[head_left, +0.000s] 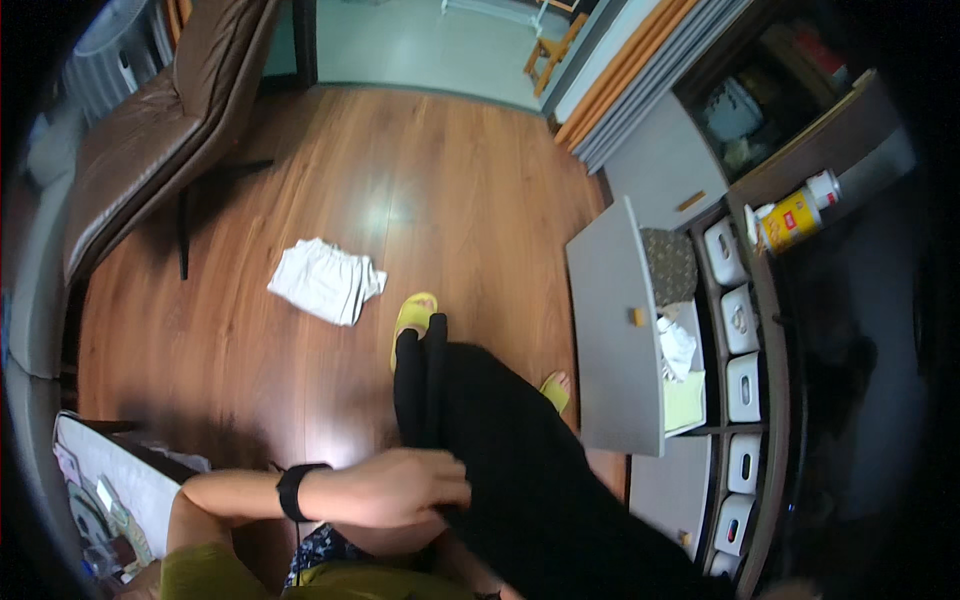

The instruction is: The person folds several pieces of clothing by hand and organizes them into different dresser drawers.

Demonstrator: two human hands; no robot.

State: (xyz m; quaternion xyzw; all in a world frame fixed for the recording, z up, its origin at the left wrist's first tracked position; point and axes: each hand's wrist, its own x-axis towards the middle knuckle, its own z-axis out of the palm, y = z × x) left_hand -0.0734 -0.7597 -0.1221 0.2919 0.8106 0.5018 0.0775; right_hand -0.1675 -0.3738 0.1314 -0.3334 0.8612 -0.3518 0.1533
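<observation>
A long black garment [540, 455] stretches in front of me from the middle toward the lower right; whether it is trousers or a top I cannot make out. My left hand [405, 488], with a black band on its wrist, is closed on the garment's left edge. A narrow part of it hangs beside my foot. At the lower right rim, a blurred sliver of my right hand [790, 590] shows by the garment's far end, its fingers hidden. On the floor ahead lies a folded white garment [325, 282].
An open drawer [620, 330] with cloths in it juts out at the right, beside a cabinet with white bins [742, 388]. A yellow canister [790, 222] stands on top. Left are a brown leather chair [150, 130] and a low table [120, 470]. My feet wear yellow slippers [412, 312].
</observation>
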